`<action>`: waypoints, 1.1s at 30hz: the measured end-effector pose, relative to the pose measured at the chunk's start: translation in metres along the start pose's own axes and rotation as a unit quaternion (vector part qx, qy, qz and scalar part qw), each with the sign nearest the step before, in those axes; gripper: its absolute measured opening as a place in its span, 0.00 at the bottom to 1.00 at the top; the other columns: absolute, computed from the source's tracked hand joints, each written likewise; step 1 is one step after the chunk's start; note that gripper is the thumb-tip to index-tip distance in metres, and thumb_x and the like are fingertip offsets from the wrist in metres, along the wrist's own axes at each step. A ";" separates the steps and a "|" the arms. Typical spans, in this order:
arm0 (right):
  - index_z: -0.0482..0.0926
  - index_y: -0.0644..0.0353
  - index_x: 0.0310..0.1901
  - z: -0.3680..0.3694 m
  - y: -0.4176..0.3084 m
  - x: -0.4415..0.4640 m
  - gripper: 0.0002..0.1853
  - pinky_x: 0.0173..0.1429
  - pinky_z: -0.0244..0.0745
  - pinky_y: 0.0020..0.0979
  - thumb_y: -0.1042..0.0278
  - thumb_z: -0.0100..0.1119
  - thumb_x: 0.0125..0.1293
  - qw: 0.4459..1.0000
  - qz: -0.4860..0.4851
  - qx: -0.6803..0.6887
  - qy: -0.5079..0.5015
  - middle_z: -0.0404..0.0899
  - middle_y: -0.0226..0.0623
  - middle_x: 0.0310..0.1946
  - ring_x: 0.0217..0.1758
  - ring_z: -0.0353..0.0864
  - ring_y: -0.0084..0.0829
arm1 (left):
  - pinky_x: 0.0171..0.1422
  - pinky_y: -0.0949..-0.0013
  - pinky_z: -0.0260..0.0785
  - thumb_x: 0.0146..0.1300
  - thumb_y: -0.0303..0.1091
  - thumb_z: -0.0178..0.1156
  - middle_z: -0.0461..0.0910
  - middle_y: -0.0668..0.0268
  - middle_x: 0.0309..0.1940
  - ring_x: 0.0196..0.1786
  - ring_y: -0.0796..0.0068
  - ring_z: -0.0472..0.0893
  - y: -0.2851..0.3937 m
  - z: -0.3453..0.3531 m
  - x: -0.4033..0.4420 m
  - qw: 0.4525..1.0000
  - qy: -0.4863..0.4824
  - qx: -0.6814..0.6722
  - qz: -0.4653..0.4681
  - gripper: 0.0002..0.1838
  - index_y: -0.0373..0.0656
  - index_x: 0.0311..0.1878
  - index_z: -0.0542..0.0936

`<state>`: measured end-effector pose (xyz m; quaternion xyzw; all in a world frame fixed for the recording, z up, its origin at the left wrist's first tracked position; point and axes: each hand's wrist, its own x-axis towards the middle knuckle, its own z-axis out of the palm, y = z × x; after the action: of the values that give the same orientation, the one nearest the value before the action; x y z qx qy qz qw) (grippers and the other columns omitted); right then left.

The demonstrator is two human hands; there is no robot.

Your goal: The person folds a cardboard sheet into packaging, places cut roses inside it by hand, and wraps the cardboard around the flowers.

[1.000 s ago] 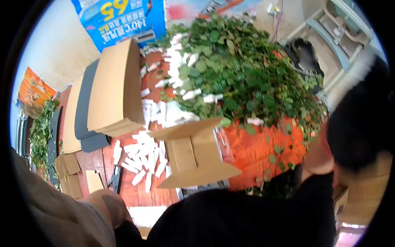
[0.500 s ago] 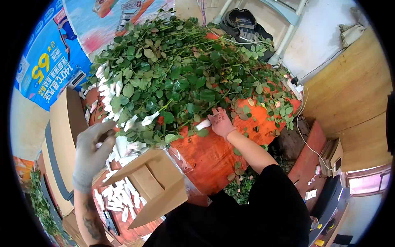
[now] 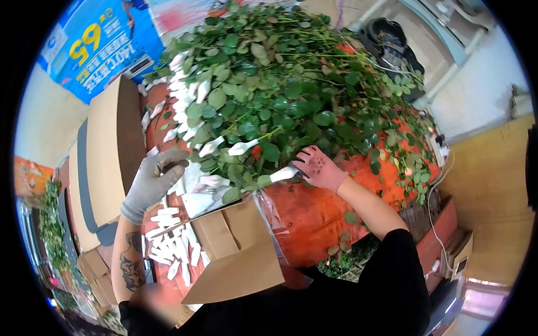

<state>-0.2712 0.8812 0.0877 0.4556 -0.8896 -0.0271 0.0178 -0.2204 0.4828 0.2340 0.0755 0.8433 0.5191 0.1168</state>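
My right hand (image 3: pixel 322 169), in a pink glove with dark fingertips, pinches a rose (image 3: pixel 284 174) at the edge of the leafy heap; a white foam-net sleeve covers its bud. My left hand (image 3: pixel 152 182), in a grey-white glove, hovers over the table's left part with fingers bent and thumb apart, nothing visible in them. Below it lies a pile of loose white sleeves (image 3: pixel 175 241). More sleeved roses (image 3: pixel 242 148) stick out of the heap's left side, close to both hands.
A large heap of rose stems (image 3: pixel 280 95) covers the orange-red table (image 3: pixel 302 224). An open cardboard box (image 3: pixel 238 269) stands against my body. Bigger cardboard (image 3: pixel 106 162) stands at left. A power strip with a white cable (image 3: pixel 434 196) runs along the right.
The view has shifted, so the scene sits lower and further right. My right hand has closed round the sleeved rose and tilted it up; my left hand stays near the loose sleeves.
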 end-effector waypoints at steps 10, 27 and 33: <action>0.73 0.53 0.43 0.022 0.005 0.016 0.15 0.54 0.64 0.36 0.61 0.53 0.54 0.995 0.067 -0.056 0.053 0.71 0.34 0.40 0.50 0.69 0.34 | 0.50 0.72 0.69 0.66 0.29 0.52 0.78 0.65 0.40 0.42 0.77 0.76 -0.070 -0.045 -0.124 0.985 0.162 -0.025 -0.046 0.14 0.31 0.51 0.75; 0.72 0.63 0.53 -0.145 0.015 -0.056 0.23 0.58 0.70 0.36 0.69 0.62 0.55 0.882 0.247 0.190 0.354 0.78 0.41 0.47 0.51 0.77 0.35 | 0.48 0.73 0.71 0.65 0.27 0.51 0.79 0.62 0.42 0.40 0.76 0.77 -0.078 -0.030 -0.146 0.953 0.264 -0.136 -0.064 0.16 0.32 0.55 0.74; 0.76 0.54 0.48 -0.070 -0.010 0.042 0.19 0.62 0.66 0.36 0.58 0.58 0.55 0.975 0.025 0.126 -0.179 0.77 0.38 0.45 0.54 0.75 0.38 | 0.53 0.67 0.72 0.66 0.34 0.56 0.79 0.61 0.44 0.44 0.72 0.79 -0.060 -0.016 -0.150 0.959 0.228 -0.165 -0.025 0.18 0.33 0.55 0.74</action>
<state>-0.2838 0.8396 0.1571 0.4193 -0.8858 0.0043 -0.1987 -0.0808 0.4046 0.2050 -0.0859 0.7519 0.6514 -0.0546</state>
